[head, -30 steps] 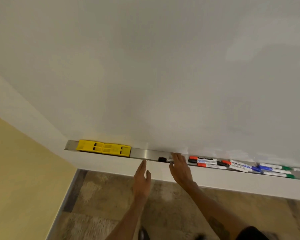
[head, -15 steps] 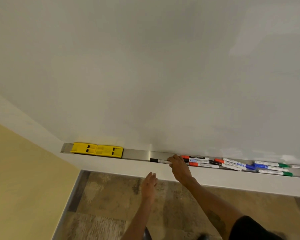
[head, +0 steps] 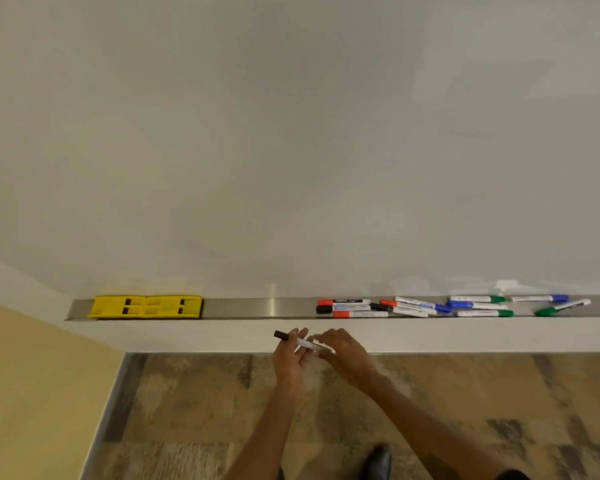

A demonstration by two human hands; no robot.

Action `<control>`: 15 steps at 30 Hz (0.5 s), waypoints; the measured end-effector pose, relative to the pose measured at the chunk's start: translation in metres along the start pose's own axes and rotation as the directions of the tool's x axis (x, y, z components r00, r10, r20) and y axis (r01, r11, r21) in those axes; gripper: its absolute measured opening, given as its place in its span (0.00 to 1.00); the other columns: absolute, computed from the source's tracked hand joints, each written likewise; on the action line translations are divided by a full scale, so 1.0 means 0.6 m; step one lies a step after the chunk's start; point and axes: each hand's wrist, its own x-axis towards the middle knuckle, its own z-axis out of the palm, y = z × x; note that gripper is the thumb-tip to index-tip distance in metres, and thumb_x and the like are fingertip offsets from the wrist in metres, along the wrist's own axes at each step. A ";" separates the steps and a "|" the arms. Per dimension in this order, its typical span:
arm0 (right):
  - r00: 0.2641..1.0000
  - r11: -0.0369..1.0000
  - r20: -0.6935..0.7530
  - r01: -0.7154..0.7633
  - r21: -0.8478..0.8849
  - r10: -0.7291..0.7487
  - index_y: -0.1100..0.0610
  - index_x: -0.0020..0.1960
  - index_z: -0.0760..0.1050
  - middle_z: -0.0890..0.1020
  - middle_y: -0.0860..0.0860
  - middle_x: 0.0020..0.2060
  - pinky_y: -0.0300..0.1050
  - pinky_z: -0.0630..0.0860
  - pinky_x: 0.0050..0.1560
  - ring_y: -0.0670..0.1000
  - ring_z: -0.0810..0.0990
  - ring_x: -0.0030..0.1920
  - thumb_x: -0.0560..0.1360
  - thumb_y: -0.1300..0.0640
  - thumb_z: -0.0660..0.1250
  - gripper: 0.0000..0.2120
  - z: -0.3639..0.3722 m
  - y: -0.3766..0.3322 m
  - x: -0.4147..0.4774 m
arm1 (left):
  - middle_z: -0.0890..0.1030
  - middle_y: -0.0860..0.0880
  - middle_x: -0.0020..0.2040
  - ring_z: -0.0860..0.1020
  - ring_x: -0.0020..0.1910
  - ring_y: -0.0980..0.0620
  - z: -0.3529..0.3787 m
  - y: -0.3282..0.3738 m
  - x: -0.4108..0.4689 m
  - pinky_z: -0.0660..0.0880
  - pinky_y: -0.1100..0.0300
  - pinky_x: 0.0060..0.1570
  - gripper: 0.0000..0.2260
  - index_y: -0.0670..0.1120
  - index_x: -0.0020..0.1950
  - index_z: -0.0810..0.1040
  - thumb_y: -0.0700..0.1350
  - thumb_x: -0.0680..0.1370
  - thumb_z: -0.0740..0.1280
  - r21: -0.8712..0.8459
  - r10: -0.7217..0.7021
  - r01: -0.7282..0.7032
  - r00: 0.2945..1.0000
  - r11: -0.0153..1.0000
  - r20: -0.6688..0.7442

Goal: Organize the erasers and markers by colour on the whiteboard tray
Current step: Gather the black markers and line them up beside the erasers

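Note:
A black-capped marker (head: 300,341) is held below the metal whiteboard tray (head: 257,308), cap pointing left. My left hand (head: 290,360) grips its barrel and my right hand (head: 343,355) holds its right end. Two yellow erasers (head: 145,306) lie side by side at the tray's left end. A mixed pile of red, black, blue and green markers (head: 413,307) lies on the right part of the tray, with a green marker (head: 561,307) tilted farthest right.
The whiteboard (head: 291,133) fills the upper view. A white ledge (head: 465,334) runs under the tray. A yellow wall (head: 32,393) stands at the left, patterned floor below, and a dark shoe (head: 378,460) near the bottom.
My right hand has lifted the black marker off the tray and brought it down. My left hand rose and took hold of it too. The view has shifted right.

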 end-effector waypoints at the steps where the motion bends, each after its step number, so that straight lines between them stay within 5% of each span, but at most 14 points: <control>1: 0.999 1.000 -0.037 -0.025 -0.017 0.024 0.52 0.68 0.74 0.78 0.50 0.63 0.47 0.71 0.63 0.51 0.73 0.63 0.80 0.51 0.63 0.17 -0.011 0.012 -0.002 | 0.82 0.40 0.59 0.82 0.54 0.43 0.004 -0.006 -0.001 0.81 0.52 0.49 0.15 0.37 0.65 0.74 0.43 0.81 0.64 0.004 -0.003 0.003 1.000 1.000 0.002; 4: 0.971 0.988 -0.201 -0.144 -0.061 0.129 0.54 0.66 0.75 0.79 0.53 0.63 0.52 0.71 0.64 0.54 0.75 0.64 0.79 0.55 0.64 0.15 -0.045 0.053 0.002 | 0.82 0.39 0.60 0.82 0.56 0.41 0.011 -0.030 -0.004 0.80 0.49 0.53 0.15 0.37 0.65 0.74 0.43 0.81 0.64 0.011 -0.027 0.027 0.999 1.000 0.019; 7: 0.950 0.975 -0.271 -0.193 -0.112 0.156 0.58 0.60 0.78 0.82 0.55 0.55 0.52 0.77 0.54 0.56 0.80 0.56 0.75 0.64 0.67 0.13 -0.066 0.084 0.014 | 0.82 0.39 0.60 0.81 0.57 0.40 0.014 -0.048 -0.012 0.79 0.50 0.53 0.15 0.37 0.65 0.73 0.43 0.81 0.64 0.008 -0.052 0.052 0.998 0.999 0.022; 15: 0.975 0.966 -0.214 -0.103 -0.237 0.051 0.57 0.57 0.78 0.81 0.53 0.54 0.52 0.75 0.55 0.55 0.79 0.55 0.77 0.62 0.64 0.10 -0.062 0.081 0.059 | 0.83 0.40 0.58 0.82 0.56 0.40 0.024 -0.062 -0.012 0.82 0.53 0.48 0.15 0.39 0.64 0.75 0.43 0.80 0.67 -0.010 -0.073 0.073 0.997 0.997 -0.003</control>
